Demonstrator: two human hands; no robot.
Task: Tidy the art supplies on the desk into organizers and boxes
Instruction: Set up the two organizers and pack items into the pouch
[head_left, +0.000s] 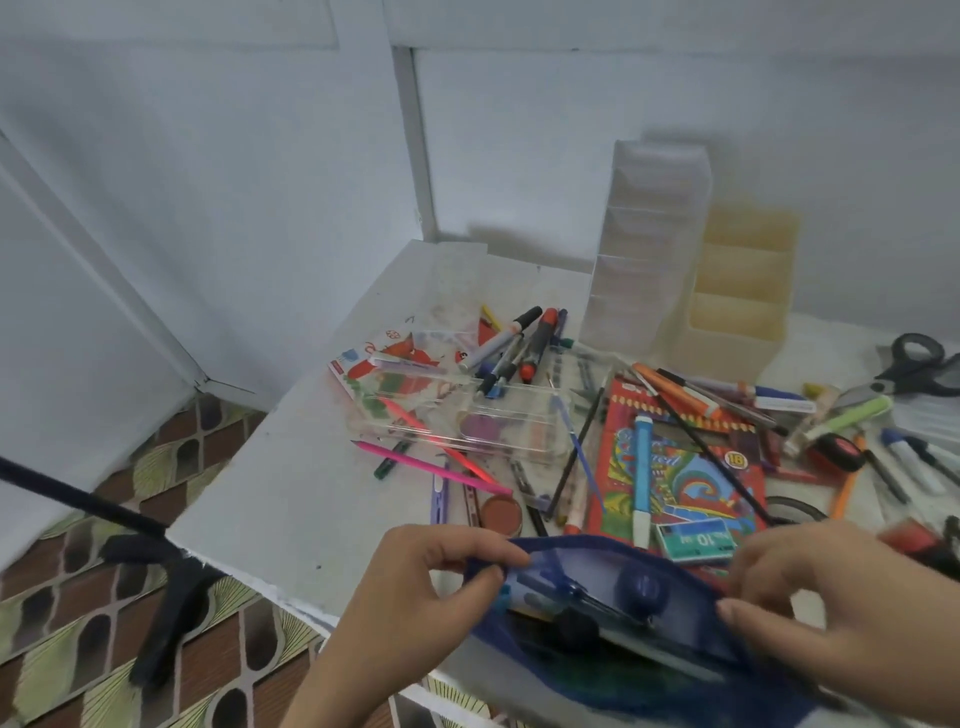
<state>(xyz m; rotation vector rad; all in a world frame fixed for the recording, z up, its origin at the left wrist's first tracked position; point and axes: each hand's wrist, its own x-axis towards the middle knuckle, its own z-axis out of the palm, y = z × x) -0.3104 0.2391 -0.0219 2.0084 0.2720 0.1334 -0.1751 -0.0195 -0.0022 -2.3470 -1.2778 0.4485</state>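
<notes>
A blue see-through mesh pouch (613, 644) lies at the desk's near edge with pens and a round blue object inside. My left hand (415, 582) pinches its left top edge. My right hand (831, 608) pinches the right top edge. Behind the pouch, loose pens, markers and pencils (519, 348) are scattered over the white desk (291, 467). A red box of coloured pencils (685, 467) lies flat with a blue-white marker (643, 483) on it. A clear tiered organizer (644, 244) and a cream one (737, 291) stand at the back.
A clear plastic case (467, 421) lies mid-desk over a pink pencil. Black-handled scissors (914, 369) lie at the far right, a green staple box (696, 540) just behind the pouch. A black tripod leg (171, 587) stands on the patterned floor at the left.
</notes>
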